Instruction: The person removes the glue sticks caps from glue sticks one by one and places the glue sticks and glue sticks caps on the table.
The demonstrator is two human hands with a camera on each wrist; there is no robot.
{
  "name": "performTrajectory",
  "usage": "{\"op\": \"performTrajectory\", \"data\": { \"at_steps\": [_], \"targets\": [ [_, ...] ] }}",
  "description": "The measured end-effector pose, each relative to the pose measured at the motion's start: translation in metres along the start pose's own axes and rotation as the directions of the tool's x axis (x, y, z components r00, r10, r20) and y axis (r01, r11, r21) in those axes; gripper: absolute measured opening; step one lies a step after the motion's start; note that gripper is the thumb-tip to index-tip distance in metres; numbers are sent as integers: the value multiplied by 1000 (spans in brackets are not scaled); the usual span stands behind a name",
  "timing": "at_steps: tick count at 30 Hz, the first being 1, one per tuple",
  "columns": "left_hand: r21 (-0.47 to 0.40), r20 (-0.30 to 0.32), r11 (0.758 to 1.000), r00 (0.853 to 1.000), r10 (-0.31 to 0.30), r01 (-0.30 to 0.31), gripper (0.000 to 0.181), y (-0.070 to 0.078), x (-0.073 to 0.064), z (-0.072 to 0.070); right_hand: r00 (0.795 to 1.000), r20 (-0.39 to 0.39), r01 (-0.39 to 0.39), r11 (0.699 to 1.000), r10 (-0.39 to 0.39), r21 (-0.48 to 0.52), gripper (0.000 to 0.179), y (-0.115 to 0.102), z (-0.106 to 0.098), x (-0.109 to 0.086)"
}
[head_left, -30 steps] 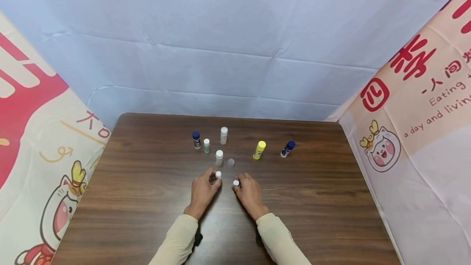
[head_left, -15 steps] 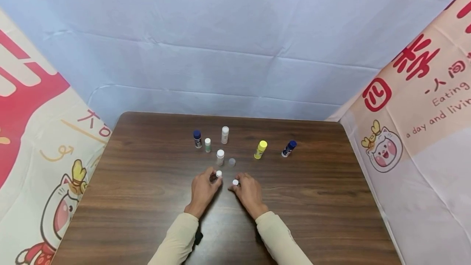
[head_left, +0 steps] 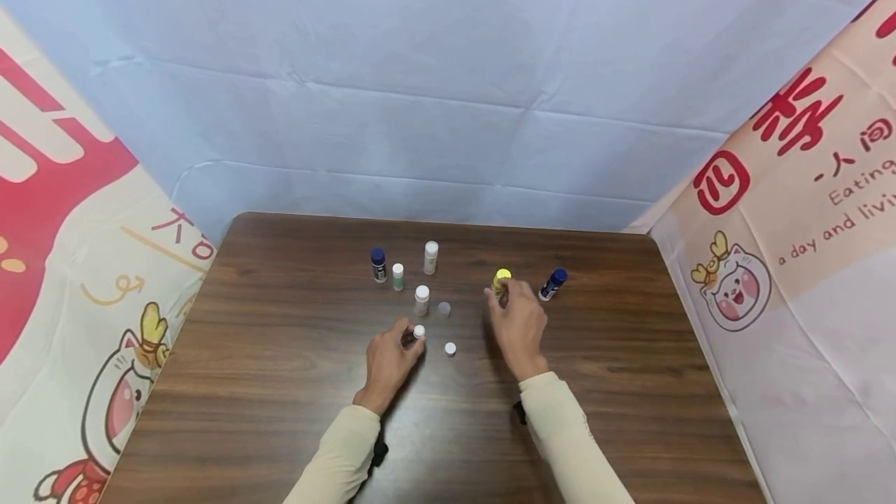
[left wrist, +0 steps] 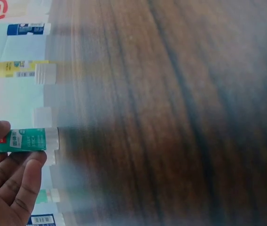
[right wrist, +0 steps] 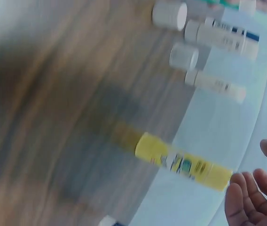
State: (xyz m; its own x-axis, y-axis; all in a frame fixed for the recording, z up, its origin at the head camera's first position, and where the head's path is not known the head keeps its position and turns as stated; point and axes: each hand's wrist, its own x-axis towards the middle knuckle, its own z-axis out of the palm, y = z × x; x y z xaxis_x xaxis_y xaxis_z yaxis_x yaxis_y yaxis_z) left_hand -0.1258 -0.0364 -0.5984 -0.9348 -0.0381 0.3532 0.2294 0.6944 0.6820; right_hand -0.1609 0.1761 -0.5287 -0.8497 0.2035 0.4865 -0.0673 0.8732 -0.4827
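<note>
In the head view my left hand (head_left: pixel 387 364) pinches an upright green glue stick. The left wrist view shows the stick's green label (left wrist: pixel 25 140) between thumb and fingers, its white base at the table. My right hand (head_left: pixel 519 325) reaches over to a yellow glue stick (right wrist: pixel 185 162), which stands on the table. Its fingers (right wrist: pixel 248 193) are at the top of the yellow cap, thumb apart, not gripping it. A small white cap (head_left: pixel 450 349) lies by itself between the two hands. Behind it sits a translucent cap (head_left: pixel 444 309).
Left of centre stand a white glue stick (head_left: pixel 421 300), a taller white one (head_left: pixel 430 257), a small green-and-white one (head_left: pixel 397 277) and a navy one (head_left: pixel 379 264). Another navy stick (head_left: pixel 553 285) stands right of the yellow one. Cloth hangs behind the brown wooden table (head_left: pixel 280 348).
My right hand has let go of the small white cap, leaving it on the table, and moved right and forward to the yellow glue stick. My left hand stays at the green glue stick.
</note>
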Motion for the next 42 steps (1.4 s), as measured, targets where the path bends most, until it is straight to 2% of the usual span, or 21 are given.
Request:
{"op": "performTrajectory", "data": {
  "at_steps": [7, 13, 18, 26, 36, 42],
  "targets": [
    [0, 6, 1000, 1000, -5, 5, 21, 1, -1, -2, 1000, -16, 12, 1000, -12, -12, 33, 14, 1, 15],
    [2, 9, 1000, 1000, -14, 14, 21, 2, -1, -2, 997, 75, 7, 1000, -7, 5, 38, 18, 7, 20],
    [-5, 5, 1000, 1000, -14, 14, 22, 2, -1, -1, 988, 155, -14, 1000, 17, -25, 40, 20, 13, 23],
    [-4, -21, 1000, 1000, 5, -5, 23, 4, 0, 1, 977, 215, 17, 999, -10, -31, 36, 24, 12, 28],
    [-1, -5, 1000, 1000, -10, 10, 22, 4, -1, -1, 975, 223, -42, 995, 21, 89, 36, 17, -3, 23],
    [12, 5, 999, 999, -43, 43, 21, 3, -2, -1, 979, 203, -41, 987, 9, 154, 38, 7, -13, 21]
  ]
}}
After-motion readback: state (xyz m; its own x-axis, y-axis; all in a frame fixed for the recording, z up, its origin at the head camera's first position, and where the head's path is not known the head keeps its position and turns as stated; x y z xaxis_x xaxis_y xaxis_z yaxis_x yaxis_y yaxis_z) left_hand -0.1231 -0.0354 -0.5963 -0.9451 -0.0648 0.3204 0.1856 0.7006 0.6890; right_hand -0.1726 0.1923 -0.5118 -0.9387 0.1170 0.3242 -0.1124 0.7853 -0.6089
